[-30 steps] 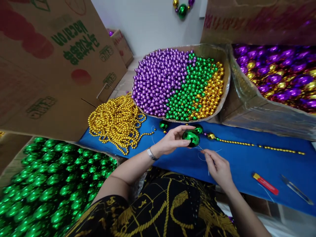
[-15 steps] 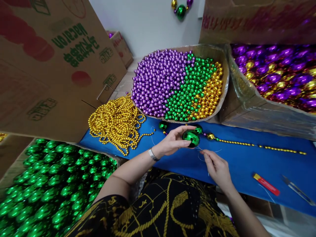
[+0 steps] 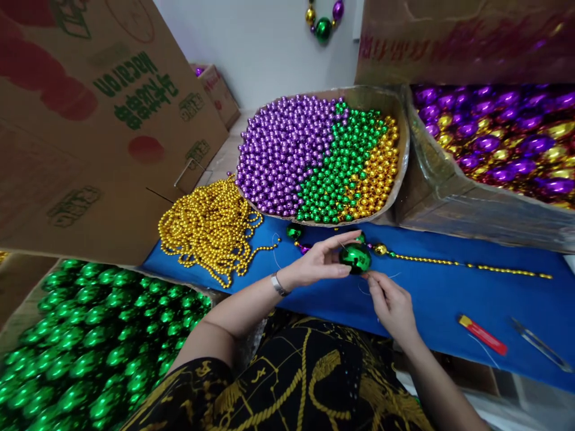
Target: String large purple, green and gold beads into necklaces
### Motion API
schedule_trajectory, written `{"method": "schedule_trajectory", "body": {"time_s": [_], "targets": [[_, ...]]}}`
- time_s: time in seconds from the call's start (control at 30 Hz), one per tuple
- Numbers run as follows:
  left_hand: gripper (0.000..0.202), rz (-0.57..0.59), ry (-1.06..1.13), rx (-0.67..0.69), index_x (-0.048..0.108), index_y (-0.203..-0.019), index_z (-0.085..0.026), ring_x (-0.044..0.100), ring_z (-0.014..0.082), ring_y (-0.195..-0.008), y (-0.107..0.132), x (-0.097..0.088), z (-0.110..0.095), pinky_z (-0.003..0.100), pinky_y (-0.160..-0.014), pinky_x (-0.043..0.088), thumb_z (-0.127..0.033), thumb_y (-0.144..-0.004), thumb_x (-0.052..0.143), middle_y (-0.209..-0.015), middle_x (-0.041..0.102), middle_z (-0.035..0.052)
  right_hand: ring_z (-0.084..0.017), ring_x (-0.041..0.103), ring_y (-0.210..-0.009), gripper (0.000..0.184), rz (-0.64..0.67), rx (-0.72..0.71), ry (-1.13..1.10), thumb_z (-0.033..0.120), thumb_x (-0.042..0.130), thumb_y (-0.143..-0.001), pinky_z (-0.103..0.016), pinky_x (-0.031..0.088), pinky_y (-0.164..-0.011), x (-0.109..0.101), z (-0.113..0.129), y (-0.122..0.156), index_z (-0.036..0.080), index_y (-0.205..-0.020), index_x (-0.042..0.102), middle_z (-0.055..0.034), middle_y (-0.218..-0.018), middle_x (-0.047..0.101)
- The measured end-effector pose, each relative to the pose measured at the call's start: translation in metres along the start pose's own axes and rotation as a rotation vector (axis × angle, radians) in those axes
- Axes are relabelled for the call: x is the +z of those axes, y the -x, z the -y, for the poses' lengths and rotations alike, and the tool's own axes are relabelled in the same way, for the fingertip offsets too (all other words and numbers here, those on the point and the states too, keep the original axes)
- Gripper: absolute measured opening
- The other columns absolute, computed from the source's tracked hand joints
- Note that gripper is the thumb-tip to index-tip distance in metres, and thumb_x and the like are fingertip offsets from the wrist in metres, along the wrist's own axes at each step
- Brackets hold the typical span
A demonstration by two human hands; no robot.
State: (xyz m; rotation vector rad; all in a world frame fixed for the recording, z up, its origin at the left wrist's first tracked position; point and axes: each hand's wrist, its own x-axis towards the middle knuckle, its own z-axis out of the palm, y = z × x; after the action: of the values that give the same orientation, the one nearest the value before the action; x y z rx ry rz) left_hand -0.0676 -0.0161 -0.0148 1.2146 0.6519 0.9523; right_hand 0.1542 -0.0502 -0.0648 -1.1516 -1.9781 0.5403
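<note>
My left hand [image 3: 320, 261] has its thumb and fingers spread apart beside a large shiny green bead [image 3: 354, 258]. The bead is at the fingertips, with the index finger stretched above it. Just under the bead's lower right side, my right hand [image 3: 392, 302] pinches a thin clear thread [image 3: 365, 290], and a loose loop of it shows by the fingers. Behind the hands lies a strand of green, purple and gold beads, partly hidden by the left hand. Its thin gold bead chain [image 3: 429, 258] runs right across the blue table surface [image 3: 431, 299].
An open box [image 3: 404, 149] holds small purple, green and gold beads. Left of it is a pile of gold bead chains [image 3: 206, 230]. Large green beads [image 3: 103, 341] fill a box at lower left. A red-and-yellow cutter [image 3: 483, 335] and metal snips [image 3: 539, 345] lie at right.
The large green bead has moved slightly right and down, from between my left thumb and fingers to their tips. My left fingers have spread. My right hand keeps its pinch near the bead.
</note>
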Motion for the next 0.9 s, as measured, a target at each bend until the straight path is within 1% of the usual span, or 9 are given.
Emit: {"method": "schedule_trajectory", "body": {"time_s": [0.07,0.2,0.33,0.4,0.5,0.67,0.73,0.8,0.9], "targets": [[0.065,-0.045,-0.241,0.124,0.048,-0.143,-0.028,0.06,0.0255,-0.121,-0.011,-0.008,-0.01,0.038,-0.092,0.056,-0.04,-0.084,0.071,-0.143,0.053,0.0143,-0.013,0.068,-0.067,0.016,-0.02,0.021,0.02,0.021,0.048,-0.099,-0.02,0.051,-0.062,-0.003,-0.001,-0.001,0.02,-0.096,0.064,-0.0016,-0.079,0.071],[0.029,-0.22,-0.99,0.353,0.064,-0.12,-0.018,0.063,0.0201,-0.104,-0.068,-0.028,-0.031,0.039,-0.091,0.053,-0.03,-0.095,0.056,-0.114,0.068,0.0101,-0.012,0.06,-0.055,0.018,-0.071,0.068,0.087,0.025,0.048,-0.099,-0.021,0.044,-0.053,-0.01,-0.004,-0.001,0.019,-0.091,0.062,-0.0002,-0.071,0.066],[0.025,-0.087,-1.641,0.246,0.069,-0.105,-0.014,0.057,0.0258,-0.1,-0.138,-0.036,-0.04,0.041,-0.086,0.048,-0.014,-0.095,0.045,-0.103,0.067,0.013,-0.011,0.058,-0.053,0.018,-0.115,0.076,0.107,0.026,0.048,-0.099,-0.021,0.042,-0.052,-0.015,-0.003,0.001,0.02,-0.09,0.062,0.0004,-0.068,0.064],[0.03,-0.138,-1.765,0.188,0.069,-0.105,-0.012,0.054,0.029,-0.105,-0.159,-0.036,-0.041,0.039,-0.081,0.046,-0.008,-0.094,0.041,-0.108,0.064,0.0166,-0.012,0.061,-0.056,0.018,-0.133,0.071,0.097,0.026,0.048,-0.098,-0.021,0.044,-0.053,-0.016,-0.003,0.002,0.02,-0.091,0.063,-0.0002,-0.071,0.066],[0.03,-0.239,-1.758,0.127,0.067,-0.105,-0.011,0.054,0.0287,-0.105,-0.169,-0.034,-0.04,0.036,-0.079,0.046,-0.003,-0.092,0.042,-0.107,0.062,0.0181,-0.014,0.065,-0.061,0.019,-0.146,0.074,0.083,0.027,0.047,-0.099,-0.022,0.048,-0.057,-0.018,-0.005,0.004,0.021,-0.093,0.064,-0.002,-0.074,0.069],[0.031,-0.253,-1.696,0.072,0.064,-0.108,-0.01,0.058,0.0252,-0.101,-0.16,-0.038,-0.036,0.033,-0.079,0.046,-0.001,-0.091,0.039,-0.107,0.062,0.0182,-0.018,0.068,-0.064,0.024,-0.123,0.137,0.092,0.032,0.044,-0.1,-0.025,0.053,-0.062,-0.019,-0.009,0.004,0.021,-0.096,0.066,-0.0047,-0.077,0.071],[0.028,-0.289,-1.568,0.076,0.065,-0.104,-0.01,0.06,0.0236,-0.099,-0.155,-0.04,-0.038,0.034,-0.082,0.048,-0.001,-0.09,0.042,-0.103,0.064,0.0166,-0.018,0.069,-0.067,0.024,-0.13,0.148,0.09,0.032,0.045,-0.099,-0.026,0.055,-0.065,-0.019,-0.009,0.002,0.021,-0.097,0.066,-0.0051,-0.079,0.073],[0.02,-0.338,-1.268,0.106,0.067,-0.099,-0.011,0.063,0.0208,-0.093,-0.146,-0.039,-0.041,0.034,-0.084,0.05,-0.006,-0.09,0.05,-0.097,0.066,0.0131,-0.018,0.071,-0.07,0.022,-0.149,0.142,0.09,0.031,0.046,-0.099,-0.026,0.056,-0.067,-0.021,-0.007,-0.001,0.021,-0.097,0.066,-0.0052,-0.082,0.074],[0.014,-0.293,-0.543,0.071,0.067,-0.099,-0.013,0.067,0.0163,-0.085,-0.124,-0.031,-0.043,0.033,-0.082,0.055,-0.021,-0.089,0.061,-0.095,0.07,0.0087,-0.018,0.072,-0.075,0.018,-0.178,0.105,0.1,0.026,0.048,-0.099,-0.025,0.056,-0.071,-0.023,-0.003,-0.006,0.021,-0.098,0.065,-0.0055,-0.09,0.075]]}}
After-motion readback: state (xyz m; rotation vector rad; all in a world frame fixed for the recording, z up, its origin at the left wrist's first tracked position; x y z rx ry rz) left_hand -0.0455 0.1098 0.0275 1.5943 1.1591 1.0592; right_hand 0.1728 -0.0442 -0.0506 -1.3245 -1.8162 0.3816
